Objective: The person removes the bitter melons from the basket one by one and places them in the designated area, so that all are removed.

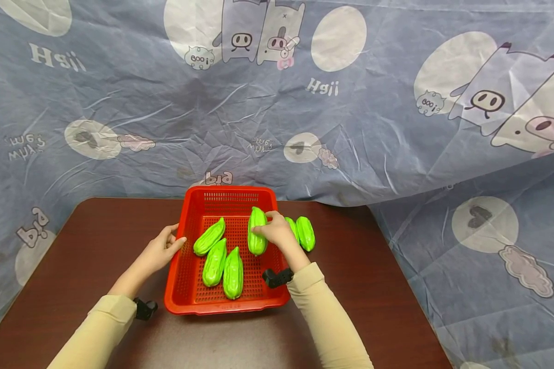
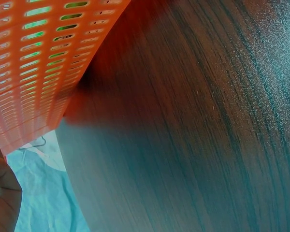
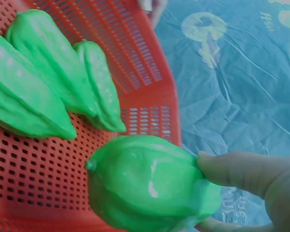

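My right hand [image 1: 278,230] pinches a ridged green bitter melon [image 1: 257,233] between thumb and fingers, over the right side of a red plastic basket [image 1: 226,306]. In the right wrist view, the held bitter melon [image 3: 145,183] hangs above the basket's perforated floor. Three more bitter melons lie inside: an upper one [image 1: 210,237], a middle one [image 1: 215,264] and a lower one [image 1: 233,274]. My left hand [image 1: 163,247] grips the basket's left rim, thumb on top. The left wrist view shows part of that hand [image 2: 2,193] beside the basket's slotted wall [image 2: 48,58].
Two more bitter melons lie on the brown table [image 1: 351,287] just right of the basket, one [image 1: 306,233] in full view, the other [image 1: 292,228] partly hidden by my right hand. A blue-grey patterned sheet [image 1: 258,113] hangs behind the table and along its right side.
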